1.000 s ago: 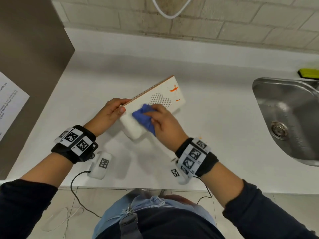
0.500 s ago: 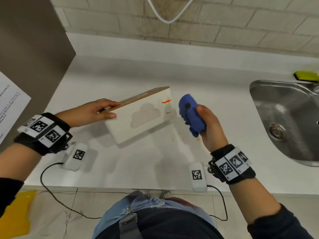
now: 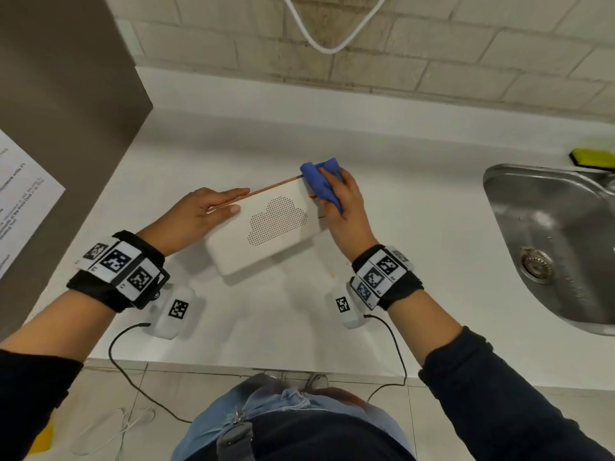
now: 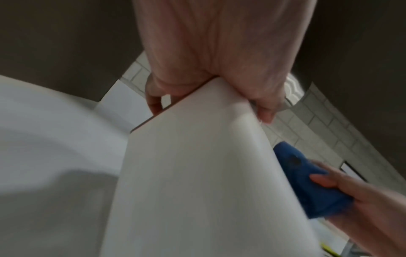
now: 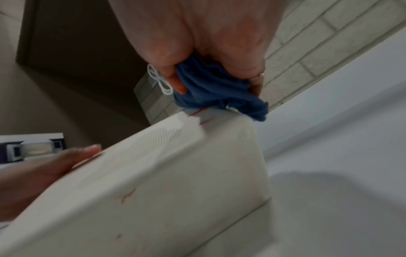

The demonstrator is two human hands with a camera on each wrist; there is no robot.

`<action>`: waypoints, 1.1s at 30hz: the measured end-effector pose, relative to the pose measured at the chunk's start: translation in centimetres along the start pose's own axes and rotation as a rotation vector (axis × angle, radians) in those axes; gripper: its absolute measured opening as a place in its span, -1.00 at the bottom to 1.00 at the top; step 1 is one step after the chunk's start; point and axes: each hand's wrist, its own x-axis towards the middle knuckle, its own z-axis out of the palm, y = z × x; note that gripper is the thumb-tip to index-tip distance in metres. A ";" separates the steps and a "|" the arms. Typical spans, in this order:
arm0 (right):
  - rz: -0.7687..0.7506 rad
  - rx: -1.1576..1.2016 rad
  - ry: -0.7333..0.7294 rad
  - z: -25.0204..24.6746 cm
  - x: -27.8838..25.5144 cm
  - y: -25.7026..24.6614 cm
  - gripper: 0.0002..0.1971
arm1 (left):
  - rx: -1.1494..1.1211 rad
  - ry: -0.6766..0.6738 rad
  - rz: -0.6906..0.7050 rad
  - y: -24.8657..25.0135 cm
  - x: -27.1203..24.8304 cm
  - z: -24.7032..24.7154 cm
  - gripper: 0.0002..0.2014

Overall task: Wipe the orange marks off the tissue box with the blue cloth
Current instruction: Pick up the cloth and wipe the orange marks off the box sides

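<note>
The white tissue box [image 3: 273, 224], with a dotted cloud on its face, stands tilted on its long side on the counter. My left hand [image 3: 206, 214] grips its upper left edge, thumb on the face and fingers over the wooden top; the left wrist view shows this left hand [image 4: 211, 69] pinching the box [image 4: 197, 173]. My right hand [image 3: 342, 207] holds the bunched blue cloth [image 3: 319, 181] pressed on the box's upper right corner. Bits of orange mark [image 3: 312, 196] show beside the cloth. In the right wrist view the cloth [image 5: 215, 90] sits on the box [image 5: 153, 182] over a mark [image 5: 197, 113].
A steel sink [image 3: 549, 227] lies to the right, with a yellow-green sponge [image 3: 592, 158] behind it. A grey panel [image 3: 66, 94] bearing a paper sheet [image 3: 20, 201] bounds the left side. Two white tagged units [image 3: 176, 307] [image 3: 346, 307] with cables hang under my wrists.
The cloth left the box's near left part, was lifted off to the right, and now presses on the upper right corner over the orange marks. My left hand kept its hold.
</note>
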 end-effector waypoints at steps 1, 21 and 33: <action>-0.037 -0.074 -0.014 0.4 -0.1 0.4 -0.55 | -0.012 0.019 -0.006 0.6 -0.2 0.1 -0.56; 0.152 -0.191 -0.330 -6.4 -4.1 2.7 -0.65 | -0.143 0.022 0.001 1.9 -0.5 0.0 -0.60; 0.220 0.182 0.172 0.1 0.7 0.7 -0.69 | -0.113 0.024 0.018 2.3 -0.8 0.2 -0.48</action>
